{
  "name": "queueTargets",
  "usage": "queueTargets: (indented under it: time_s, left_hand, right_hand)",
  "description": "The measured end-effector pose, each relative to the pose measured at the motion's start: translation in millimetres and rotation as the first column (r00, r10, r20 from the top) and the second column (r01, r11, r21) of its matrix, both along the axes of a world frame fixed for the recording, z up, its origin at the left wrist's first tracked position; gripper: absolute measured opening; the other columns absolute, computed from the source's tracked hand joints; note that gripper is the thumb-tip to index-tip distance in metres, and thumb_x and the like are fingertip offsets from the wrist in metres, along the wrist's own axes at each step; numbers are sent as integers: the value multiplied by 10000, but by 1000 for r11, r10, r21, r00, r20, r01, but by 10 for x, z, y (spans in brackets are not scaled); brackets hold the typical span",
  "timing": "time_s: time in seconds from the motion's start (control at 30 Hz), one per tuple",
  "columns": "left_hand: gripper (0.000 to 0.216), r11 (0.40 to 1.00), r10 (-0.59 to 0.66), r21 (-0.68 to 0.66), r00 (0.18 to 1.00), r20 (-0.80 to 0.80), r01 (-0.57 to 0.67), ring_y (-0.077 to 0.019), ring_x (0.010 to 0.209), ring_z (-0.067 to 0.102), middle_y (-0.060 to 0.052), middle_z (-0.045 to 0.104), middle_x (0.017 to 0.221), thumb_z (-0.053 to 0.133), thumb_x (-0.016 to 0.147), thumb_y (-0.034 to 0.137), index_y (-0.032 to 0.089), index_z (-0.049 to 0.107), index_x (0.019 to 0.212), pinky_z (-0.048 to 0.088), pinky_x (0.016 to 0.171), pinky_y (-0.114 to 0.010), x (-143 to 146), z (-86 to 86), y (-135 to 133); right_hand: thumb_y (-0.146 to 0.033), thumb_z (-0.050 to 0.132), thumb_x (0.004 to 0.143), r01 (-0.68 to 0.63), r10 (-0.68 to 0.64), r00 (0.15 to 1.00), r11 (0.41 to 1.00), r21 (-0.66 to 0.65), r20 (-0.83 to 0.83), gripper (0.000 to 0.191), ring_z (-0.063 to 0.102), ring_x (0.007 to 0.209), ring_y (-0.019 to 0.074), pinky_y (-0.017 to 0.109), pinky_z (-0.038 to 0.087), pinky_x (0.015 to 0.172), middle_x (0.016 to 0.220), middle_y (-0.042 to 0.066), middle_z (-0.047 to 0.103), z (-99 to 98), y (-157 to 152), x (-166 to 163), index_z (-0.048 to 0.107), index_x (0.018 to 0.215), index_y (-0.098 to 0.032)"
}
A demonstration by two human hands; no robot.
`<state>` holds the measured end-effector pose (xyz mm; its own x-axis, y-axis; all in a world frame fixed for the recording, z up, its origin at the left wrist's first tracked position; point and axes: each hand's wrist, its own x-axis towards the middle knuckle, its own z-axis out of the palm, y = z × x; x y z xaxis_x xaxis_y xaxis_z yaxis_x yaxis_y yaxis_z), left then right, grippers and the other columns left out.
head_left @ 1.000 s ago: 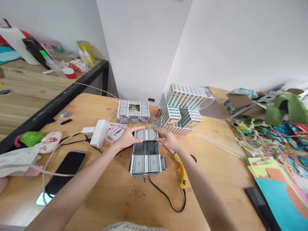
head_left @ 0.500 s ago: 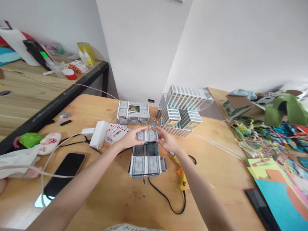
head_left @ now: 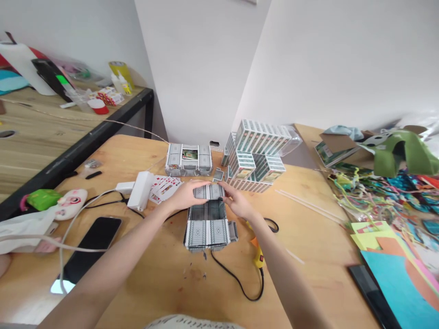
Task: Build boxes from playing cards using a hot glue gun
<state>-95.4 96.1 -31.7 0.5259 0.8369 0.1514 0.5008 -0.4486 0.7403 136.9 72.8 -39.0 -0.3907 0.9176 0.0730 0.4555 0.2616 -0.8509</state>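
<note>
A box-shaped model made of playing cards (head_left: 207, 233) stands on the wooden table, with an open hollow in its middle and a small card flap at its right side. My left hand (head_left: 189, 194) grips the left end of the model's far section, thumb on the near edge and fingers behind. Around the right end of that same section, my right hand (head_left: 236, 200) is closed with thumb and fingers. A second playing-card model (head_left: 174, 155) sits behind, and loose playing cards (head_left: 161, 188) lie to the left. Part of a yellow glue gun (head_left: 259, 259) shows beneath my right forearm.
Boxed card decks (head_left: 262, 137) are stacked at the back right. A white power strip (head_left: 140, 189), cables and a black phone (head_left: 92, 242) lie at left. White sticks (head_left: 310, 208), coloured paper (head_left: 391, 278) and tangled yarn (head_left: 356, 192) are at right. The glue gun's cord loops near the front.
Both hands keep their hold on the far section, with the right hand's fingers shifted slightly. The right forearm covers more of the glue gun. The whole view has moved a little.
</note>
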Motion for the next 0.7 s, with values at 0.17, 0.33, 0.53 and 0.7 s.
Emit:
queueTargets:
  time_s: [0.17,0.33,0.53,0.7]
  left_hand:
    - [560,994,-17,100,991,-133,31,-228,1162,542,-47,598,1252,626,731,396,231,536,1259,408,1014,-383,-16,59,5]
    - [435,949,-95,261,950,-299,177,-248,1187,524,-93,567,1285,541,818,337,190,558,1226,387,1037,-412,19,117,-9]
    - [387,945,-114,263,950,-292,195,-252,1224,490,-103,528,1326,475,874,323,202,544,1235,368,1051,-427,44,122,-71]
    - [457,979,-84,171,983,-164,112,-234,1266,437,-67,499,1360,510,856,406,250,502,1286,335,1067,-438,2,36,-50]
  right_hand:
    - [-150,489,819,-36,36,999,999,21,-24,535,542,1103,205,384,459,905,1383,116,450,26,-6,21,427,1344,-235]
    - [-217,545,820,-36,36,999,999,-5,-7,519,587,889,170,378,484,857,1296,126,522,84,4,41,434,1327,-212]
    - [-173,566,797,-36,34,990,999,14,135,503,591,824,168,376,490,817,1172,109,596,205,42,16,470,1291,-201]
    - [-147,569,787,-41,37,989,999,26,142,510,596,860,181,382,481,830,1170,115,594,242,50,-8,472,1285,-193]
